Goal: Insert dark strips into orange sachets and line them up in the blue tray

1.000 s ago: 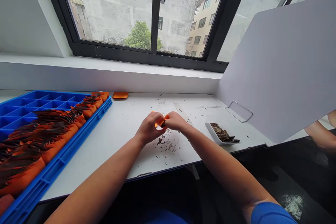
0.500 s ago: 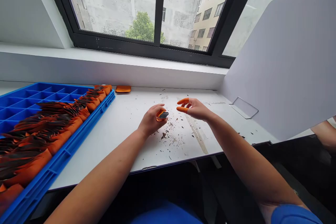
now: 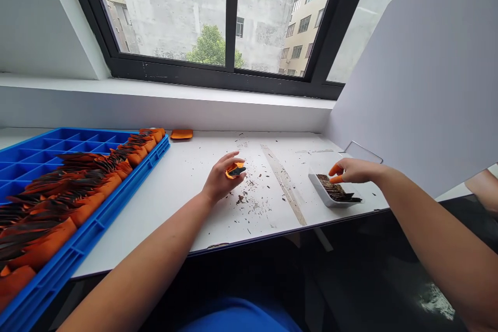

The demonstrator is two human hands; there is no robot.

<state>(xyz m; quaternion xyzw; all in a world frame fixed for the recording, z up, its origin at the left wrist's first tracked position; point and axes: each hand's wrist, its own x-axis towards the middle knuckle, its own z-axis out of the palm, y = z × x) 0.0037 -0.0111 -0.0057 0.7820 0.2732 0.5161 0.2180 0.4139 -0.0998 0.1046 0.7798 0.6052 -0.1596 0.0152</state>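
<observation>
My left hand (image 3: 222,179) is closed around a small orange pouch (image 3: 233,170), with a dark flat piece (image 3: 238,171) showing at its mouth. It is held just above the white table, beside scattered dark crumbs. Off to the right, my right hand (image 3: 356,171) hovers over a clear plastic tub (image 3: 330,200) packed with thin dark brown sheets (image 3: 336,191). Orange covers sit on its fingertips. Thumb and forefinger are a little apart over the sheets, and no piece shows between them.
A blue divided tray (image 3: 89,220) stands at the left, its near compartments packed with orange and dark pouches (image 3: 64,233). One orange pouch (image 3: 181,134) lies by the wall. A pale panel (image 3: 424,88) and wire loop (image 3: 363,150) stand right. Another person's arm (image 3: 482,189) shows at the far right.
My right hand has moved right, from near the pouch to over the tub, which now shows. My left hand keeps the pouch in nearly the same spot.
</observation>
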